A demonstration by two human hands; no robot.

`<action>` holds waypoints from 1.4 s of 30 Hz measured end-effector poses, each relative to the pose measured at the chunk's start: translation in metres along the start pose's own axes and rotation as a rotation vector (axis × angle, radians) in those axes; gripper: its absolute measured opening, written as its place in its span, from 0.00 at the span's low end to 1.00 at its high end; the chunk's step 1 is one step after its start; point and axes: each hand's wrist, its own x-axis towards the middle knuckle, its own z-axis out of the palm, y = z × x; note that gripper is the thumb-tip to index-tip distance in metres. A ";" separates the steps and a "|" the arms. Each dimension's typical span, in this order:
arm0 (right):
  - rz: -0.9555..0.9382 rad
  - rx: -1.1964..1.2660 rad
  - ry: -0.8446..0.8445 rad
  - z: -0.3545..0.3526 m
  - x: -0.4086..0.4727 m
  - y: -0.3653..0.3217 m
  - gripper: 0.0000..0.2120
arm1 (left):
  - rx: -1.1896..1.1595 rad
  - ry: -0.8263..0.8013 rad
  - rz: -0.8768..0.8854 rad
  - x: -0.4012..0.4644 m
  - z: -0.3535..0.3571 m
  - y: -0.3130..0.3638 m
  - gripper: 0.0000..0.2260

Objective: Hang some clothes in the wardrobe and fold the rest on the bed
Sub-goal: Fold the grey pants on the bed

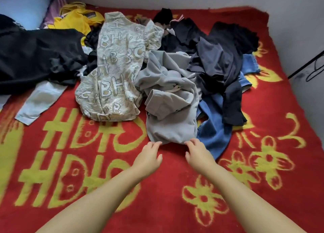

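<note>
Both bare forearms reach forward; left hand (149, 155) and right hand (197, 151) pinch near hem of crumpled grey cotton garment (171, 99), likely to draw it from mixed clothes pile (215, 60) for folding. Red fleece bed blanket with yellow lettering (263, 206); grey wall (289, 13) behind.

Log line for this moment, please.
hands: left, right at grey garment hem | grip: unclear | pile unsorted

Soft, even daylight is coming in from about 10 o'clock, washing out the pale wall (22, 6) there. Shadows are staying faint. Wide-angle distortion is bowing the bed (263, 189) edges outward. Forearms at 6 o'clock are looking slightly soft.
</note>
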 end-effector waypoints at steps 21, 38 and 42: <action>0.374 1.299 -0.008 0.109 0.079 -0.026 0.08 | -0.097 -0.023 0.158 0.120 -0.009 -0.024 0.11; -0.338 0.701 -0.181 0.004 -0.146 -0.099 0.51 | -0.794 -0.071 0.114 -0.162 -0.087 0.011 0.12; -0.435 0.768 -0.046 -0.033 -0.167 -0.123 0.50 | -0.923 -0.021 0.159 -0.198 -0.114 0.042 0.06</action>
